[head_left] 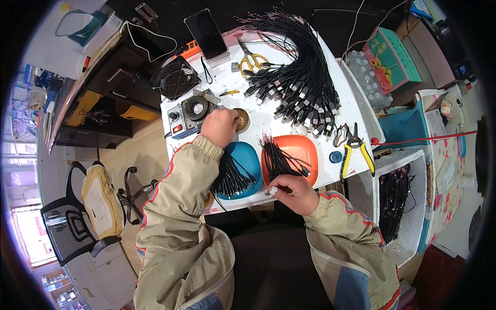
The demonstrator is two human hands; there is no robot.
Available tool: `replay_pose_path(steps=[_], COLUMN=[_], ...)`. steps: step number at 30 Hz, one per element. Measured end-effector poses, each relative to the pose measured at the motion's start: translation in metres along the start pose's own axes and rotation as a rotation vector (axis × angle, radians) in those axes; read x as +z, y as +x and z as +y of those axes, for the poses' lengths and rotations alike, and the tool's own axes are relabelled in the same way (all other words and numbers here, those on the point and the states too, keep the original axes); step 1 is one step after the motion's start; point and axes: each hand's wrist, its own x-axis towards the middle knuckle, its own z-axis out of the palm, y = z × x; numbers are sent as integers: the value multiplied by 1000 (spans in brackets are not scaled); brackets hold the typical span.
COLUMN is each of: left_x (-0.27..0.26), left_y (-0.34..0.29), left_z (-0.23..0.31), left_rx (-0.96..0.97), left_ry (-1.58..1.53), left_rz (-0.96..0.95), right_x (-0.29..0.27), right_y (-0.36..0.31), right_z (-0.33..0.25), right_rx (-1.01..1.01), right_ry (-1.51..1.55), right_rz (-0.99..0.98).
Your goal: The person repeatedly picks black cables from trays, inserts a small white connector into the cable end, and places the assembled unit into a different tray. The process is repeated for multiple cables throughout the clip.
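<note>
My left hand [221,126] reaches over the white table, its fingers bent together at the edge of a small round brownish tin [242,120]. What those fingers hold, if anything, is hidden. Beside it stands a solder pot [197,108] with a dark round top and a blue control box. My right hand [295,195] pinches a small white piece [273,190] near the table's front edge. Just beyond it, an orange bowl [310,150] contains short black cables [279,160]. More black cables [235,178] with bare wire ends lie in a blue bowl [253,150] to the left.
A large bundle of black USB cables [305,77] covers the far right of the table. Yellow-handled scissors [251,61], yellow pliers [355,150], a fan [177,78] and a propped phone [206,33] surround the work area. A white foam box [376,170] of cables stands at right.
</note>
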Motion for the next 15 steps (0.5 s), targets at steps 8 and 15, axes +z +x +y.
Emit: replay_pose_path(steps=[8,15], left_x=[8,-21], left_y=[5,-5], left_z=[4,5], left_rx=[-22,98], left_ry=[-8,-181], left_rz=[6,186], right_x=[-4,-3], right_y=[1,-3], right_z=[-1,0], right_rx=[38,41], right_ry=[70,61], right_rz=[5,20])
